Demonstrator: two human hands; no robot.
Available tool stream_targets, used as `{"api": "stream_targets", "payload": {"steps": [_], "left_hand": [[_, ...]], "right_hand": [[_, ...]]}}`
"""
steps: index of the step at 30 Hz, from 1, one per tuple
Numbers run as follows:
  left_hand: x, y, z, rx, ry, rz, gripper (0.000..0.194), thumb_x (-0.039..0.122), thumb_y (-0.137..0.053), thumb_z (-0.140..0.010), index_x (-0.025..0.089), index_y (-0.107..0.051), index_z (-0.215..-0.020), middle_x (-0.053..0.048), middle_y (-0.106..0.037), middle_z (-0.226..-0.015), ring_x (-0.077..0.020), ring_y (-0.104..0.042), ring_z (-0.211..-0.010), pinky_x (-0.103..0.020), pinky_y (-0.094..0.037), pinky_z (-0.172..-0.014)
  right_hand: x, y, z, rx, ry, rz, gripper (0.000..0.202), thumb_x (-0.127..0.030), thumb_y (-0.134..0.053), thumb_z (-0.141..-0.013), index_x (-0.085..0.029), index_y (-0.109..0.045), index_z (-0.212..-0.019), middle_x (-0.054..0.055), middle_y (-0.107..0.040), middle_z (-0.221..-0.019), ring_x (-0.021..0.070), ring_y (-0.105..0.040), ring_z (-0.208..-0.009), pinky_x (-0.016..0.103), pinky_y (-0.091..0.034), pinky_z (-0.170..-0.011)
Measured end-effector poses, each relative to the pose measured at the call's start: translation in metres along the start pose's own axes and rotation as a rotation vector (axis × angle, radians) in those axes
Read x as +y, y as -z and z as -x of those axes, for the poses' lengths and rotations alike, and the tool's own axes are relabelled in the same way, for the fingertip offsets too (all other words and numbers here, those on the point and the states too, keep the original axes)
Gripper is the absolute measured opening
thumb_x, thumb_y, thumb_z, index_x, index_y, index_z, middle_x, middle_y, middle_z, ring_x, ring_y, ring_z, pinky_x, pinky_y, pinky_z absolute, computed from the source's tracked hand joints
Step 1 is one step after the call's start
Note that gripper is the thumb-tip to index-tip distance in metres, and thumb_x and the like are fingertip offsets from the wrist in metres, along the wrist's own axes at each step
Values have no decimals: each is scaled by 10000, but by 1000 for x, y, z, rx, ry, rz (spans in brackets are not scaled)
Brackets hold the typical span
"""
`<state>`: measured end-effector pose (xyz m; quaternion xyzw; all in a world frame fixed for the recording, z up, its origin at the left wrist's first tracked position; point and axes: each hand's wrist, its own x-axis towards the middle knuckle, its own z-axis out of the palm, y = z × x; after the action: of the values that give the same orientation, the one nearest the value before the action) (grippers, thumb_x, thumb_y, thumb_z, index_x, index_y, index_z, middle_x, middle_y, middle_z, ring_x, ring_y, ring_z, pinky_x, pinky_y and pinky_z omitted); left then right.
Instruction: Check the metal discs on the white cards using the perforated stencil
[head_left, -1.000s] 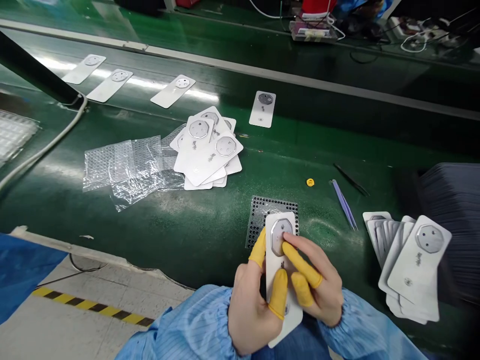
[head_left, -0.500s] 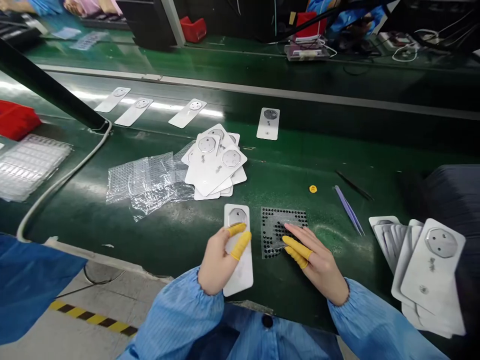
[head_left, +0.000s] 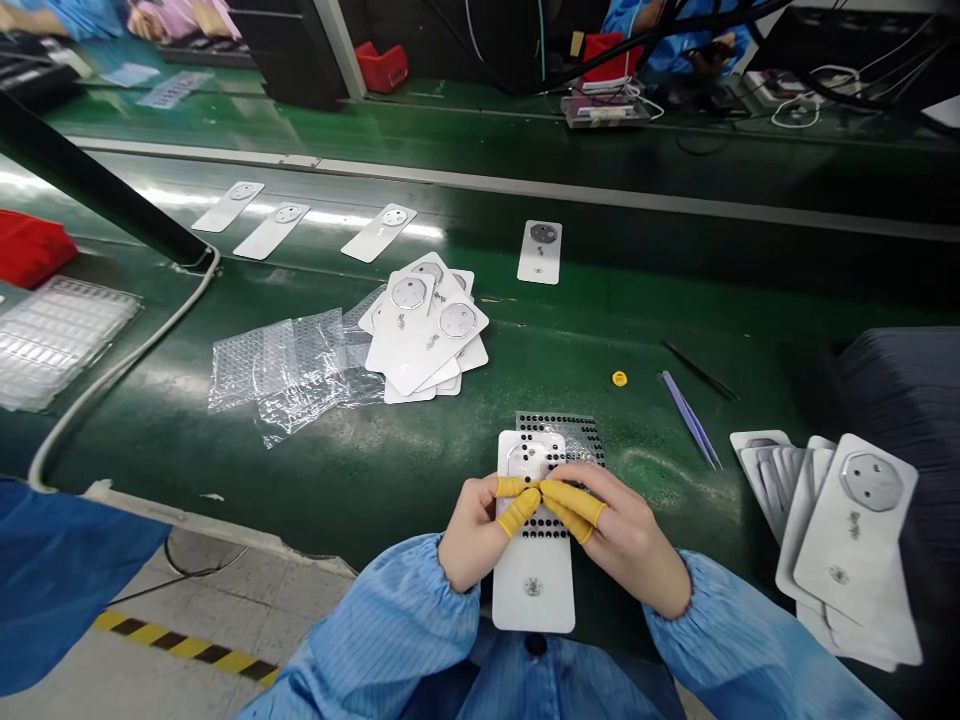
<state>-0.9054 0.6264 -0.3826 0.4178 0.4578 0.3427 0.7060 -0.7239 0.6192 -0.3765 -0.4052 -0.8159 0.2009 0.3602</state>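
Note:
A white phone back cover (head_left: 533, 605) with a round camera area lies on the bench before me. Over its upper part is a clear sheet of black round stickers (head_left: 559, 425), its right side reaching past the cover. My left hand (head_left: 487, 525) pinches at the sheet with yellow finger cots on thumb and forefinger. Its fingertips meet those of my right hand (head_left: 619, 525), closed on the same sheet from the right, also in yellow cots. Whether a single sticker is between the fingertips is too small to tell.
A loose pile of white covers (head_left: 427, 325) lies on bubble bags (head_left: 289, 370). More covers (head_left: 855, 530) are stacked at right, near purple tweezers (head_left: 690, 418), dark tweezers (head_left: 701, 370) and a yellow cap (head_left: 619, 379). A black post (head_left: 97, 185) slants at left. Co-workers sit across the bench.
My left hand has moved right, and the cover now lies under the dotted sheet. My right hand has shifted slightly left and down, and both hands' fingertips have come together.

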Motion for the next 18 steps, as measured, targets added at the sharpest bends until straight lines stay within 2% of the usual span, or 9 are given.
{"api": "stream_targets", "payload": {"steps": [3,5,7,10,12,15,17,18], "left_hand": [[-3,2,0,-43,-171,-219,323,407,-606,-835,128,-750,-908,-127,-701,-935,-248,-653,-857,-343,-531,-743],[-3,1,-1,-57,-255,-377,286,344,-561,-866,134,-748,-917,-126,-692,-922,-237,-647,-844,-343,-523,-753],[-4,2,-2,-68,-269,-473,273,310,-536,-874,139,-747,-903,-120,-695,-892,-229,-648,-809,-336,-524,-728],[-4,10,-3,-51,-185,-527,245,307,-564,-851,141,-738,-897,-116,-710,-899,-236,-662,-812,-339,-535,-734],[-3,21,1,37,-136,-486,282,316,-607,-823,131,-697,-1016,-121,-710,-973,-251,-668,-877,-346,-541,-778],[3,35,17,298,-168,-380,474,326,-594,-840,149,-526,-1275,-119,-695,-1055,-245,-671,-921,-338,-552,-791],[8,33,31,424,-210,-357,549,330,-560,-866,183,-412,-1373,-106,-709,-1008,-228,-688,-837,-319,-568,-722],[11,29,38,445,-224,-359,584,332,-559,-867,194,-370,-1402,-100,-719,-963,-219,-691,-775,-308,-570,-676]], "right_hand": [[2,-4,3,-34,52,19,227,-29,-472,-862,-146,-613,-995,125,-641,-1027,198,-626,-957,334,-591,-734],[5,-8,8,-24,26,-44,197,-49,-490,-854,-151,-619,-963,127,-646,-1041,204,-631,-961,340,-588,-750],[10,-14,11,11,-80,-129,155,-96,-523,-856,-160,-621,-958,107,-658,-1000,188,-645,-913,318,-583,-753],[18,-24,12,92,-243,-173,101,-156,-524,-880,-171,-609,-933,73,-656,-914,150,-657,-808,256,-580,-686],[22,-27,12,132,-292,-169,86,-178,-525,-887,-172,-608,-906,71,-653,-902,151,-660,-796,249,-578,-667],[23,-25,10,146,-311,-173,74,-196,-561,-871,-182,-633,-878,71,-661,-907,170,-659,-828,279,-574,-710],[18,-19,8,163,-312,-152,61,-195,-584,-858,-191,-642,-876,67,-663,-913,177,-657,-837,288,-570,-720],[13,-15,6,183,-302,-130,58,-185,-594,-850,-195,-642,-880,65,-662,-915,178,-656,-835,288,-569,-716]]}}
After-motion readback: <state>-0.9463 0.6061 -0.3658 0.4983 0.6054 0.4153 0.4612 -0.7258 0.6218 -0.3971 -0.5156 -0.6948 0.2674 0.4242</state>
